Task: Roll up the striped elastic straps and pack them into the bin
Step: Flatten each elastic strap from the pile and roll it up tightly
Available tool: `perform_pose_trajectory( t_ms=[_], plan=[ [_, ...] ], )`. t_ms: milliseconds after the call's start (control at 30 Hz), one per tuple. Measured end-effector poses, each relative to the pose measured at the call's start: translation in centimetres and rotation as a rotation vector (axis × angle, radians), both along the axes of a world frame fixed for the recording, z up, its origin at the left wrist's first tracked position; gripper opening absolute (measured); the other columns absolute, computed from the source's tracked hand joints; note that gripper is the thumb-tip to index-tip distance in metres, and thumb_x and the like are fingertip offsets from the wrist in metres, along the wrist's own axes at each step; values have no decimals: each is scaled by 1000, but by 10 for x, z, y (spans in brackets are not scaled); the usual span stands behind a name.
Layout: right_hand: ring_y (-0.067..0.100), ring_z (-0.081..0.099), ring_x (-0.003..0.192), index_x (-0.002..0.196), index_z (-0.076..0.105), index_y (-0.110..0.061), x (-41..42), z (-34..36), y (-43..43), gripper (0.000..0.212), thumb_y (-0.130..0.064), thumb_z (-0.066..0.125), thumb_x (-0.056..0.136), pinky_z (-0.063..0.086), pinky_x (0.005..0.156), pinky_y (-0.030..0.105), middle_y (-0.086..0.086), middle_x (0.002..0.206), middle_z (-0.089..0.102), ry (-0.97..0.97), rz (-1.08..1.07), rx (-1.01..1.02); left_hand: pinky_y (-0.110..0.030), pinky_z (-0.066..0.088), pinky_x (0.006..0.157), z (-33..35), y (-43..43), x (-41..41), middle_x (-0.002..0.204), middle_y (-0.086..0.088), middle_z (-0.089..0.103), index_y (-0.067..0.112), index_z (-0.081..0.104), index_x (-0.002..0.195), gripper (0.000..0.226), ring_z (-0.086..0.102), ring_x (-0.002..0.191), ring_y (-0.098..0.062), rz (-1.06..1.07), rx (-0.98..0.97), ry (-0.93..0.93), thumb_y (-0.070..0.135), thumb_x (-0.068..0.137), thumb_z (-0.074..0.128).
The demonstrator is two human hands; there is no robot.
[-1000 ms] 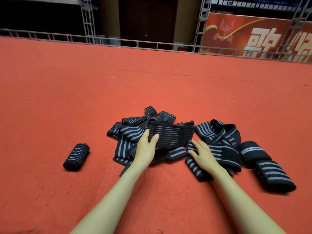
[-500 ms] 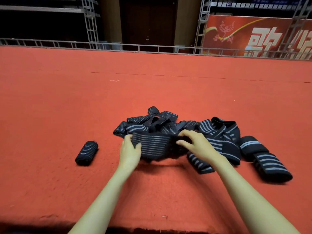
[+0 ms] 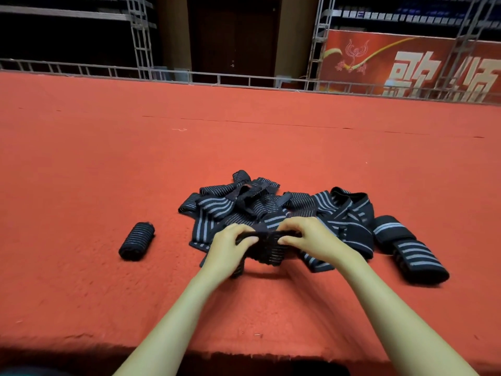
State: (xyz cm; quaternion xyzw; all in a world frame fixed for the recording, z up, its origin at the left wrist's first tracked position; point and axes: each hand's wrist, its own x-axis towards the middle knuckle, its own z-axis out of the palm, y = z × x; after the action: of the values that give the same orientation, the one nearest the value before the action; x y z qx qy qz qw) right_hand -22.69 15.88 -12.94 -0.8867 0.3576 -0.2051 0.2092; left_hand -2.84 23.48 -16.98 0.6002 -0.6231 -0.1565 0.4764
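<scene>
Head view, strap (image 3: 268, 246) pinched between hands (image 3: 271, 244)

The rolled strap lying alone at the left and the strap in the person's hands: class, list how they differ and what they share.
The rolled strap is a tight cylinder; the held strap is only partly rolled, fabric hanging loose. The rolled strap lies untouched on the red carpet; the held strap is pinched by the left hand and right hand. Both are black with thin pale stripes.
</scene>
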Motion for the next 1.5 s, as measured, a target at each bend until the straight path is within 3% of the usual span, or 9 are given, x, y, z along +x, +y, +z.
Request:
perform_pose_trajectory(
  t_ms=[200, 433, 500, 633, 733, 833, 1033, 1233, 1500],
  plan=[
    [1, 52, 77, 89, 63, -19, -17, -2, -3, 4, -21, 66, 88, 35, 68, 15, -14, 84, 60, 104, -71, -60, -11, 39, 74, 6, 13, 23, 89, 8, 67, 23, 66, 85, 7, 59, 85, -1, 72, 34, 193, 17, 88, 62],
    [17, 53, 92, 96, 65, -11, -4, -14, 3, 9, -14, 65, 87, 34, 78, 22, -8, 89, 54, 99, -33, -227, -34, 37, 96, -1, 17, 37, 109, -3, 58, 17, 64, 107, 29, 51, 108, -24, 415, 127, -157, 1, 86, 52],
    [8, 55, 88, 93, 67, -14, 4, -11, 13, 9, -11, 67, 85, 37, 76, 16, -11, 88, 58, -13, -3, -204, -35, 31, 108, 0, 22, 27, 121, -2, 51, 17, 57, 123, 48, 43, 119, -21, 274, 95, -200, 0, 78, 50],
    [0, 62, 85, 94, 67, -15, 14, -5, 27, 14, -8, 69, 82, 43, 78, 10, -11, 88, 69, -179, 5, -44, -37, 12, 118, 7, 30, -6, 121, 14, 56, 29, 52, 129, 51, 43, 117, -2, -68, 56, -317, 49, 82, 52],
    [-3, 63, 81, 94, 65, -18, 13, -5, 28, 14, -11, 71, 83, 44, 74, 9, -12, 85, 69, -257, -55, 39, -27, 31, 105, 8, 26, -19, 105, 20, 58, 35, 57, 120, 52, 43, 106, -3, -5, 143, -175, 59, 75, 66],
    [-4, 62, 78, 96, 64, -23, 4, -5, 23, 14, -12, 67, 88, 49, 73, 15, -8, 91, 70, -271, -58, 199, -31, 43, 92, 4, 20, -18, 101, 8, 66, 27, 65, 111, 30, 56, 104, -14, 31, 100, -227, 37, 83, 66],
    [7, 60, 95, 106, 69, -15, -17, -11, 7, 22, -6, 65, 86, 46, 87, 23, -8, 102, 67, 24, -70, 4, -4, 36, 81, 7, 21, -9, 101, 10, 65, 22, 66, 105, 19, 57, 97, -5, -28, 135, -19, 14, 89, 58],
    [-1, 58, 87, 96, 70, -11, -11, -14, 10, 10, -14, 63, 91, 41, 79, 11, -8, 92, 68, -64, -28, 7, -21, 42, 85, 6, 17, -10, 96, 15, 61, 32, 66, 99, 20, 56, 94, -2, -26, 111, -161, 39, 80, 69],
    [10, 59, 86, 90, 70, -14, -19, -9, -2, 8, -17, 63, 90, 37, 72, 13, -6, 88, 67, -176, -234, -35, -12, 39, 70, 10, 21, -9, 73, 14, 58, 21, 53, 80, 14, 53, 72, 6, -5, 14, -54, 22, 87, 66]
  ],
)
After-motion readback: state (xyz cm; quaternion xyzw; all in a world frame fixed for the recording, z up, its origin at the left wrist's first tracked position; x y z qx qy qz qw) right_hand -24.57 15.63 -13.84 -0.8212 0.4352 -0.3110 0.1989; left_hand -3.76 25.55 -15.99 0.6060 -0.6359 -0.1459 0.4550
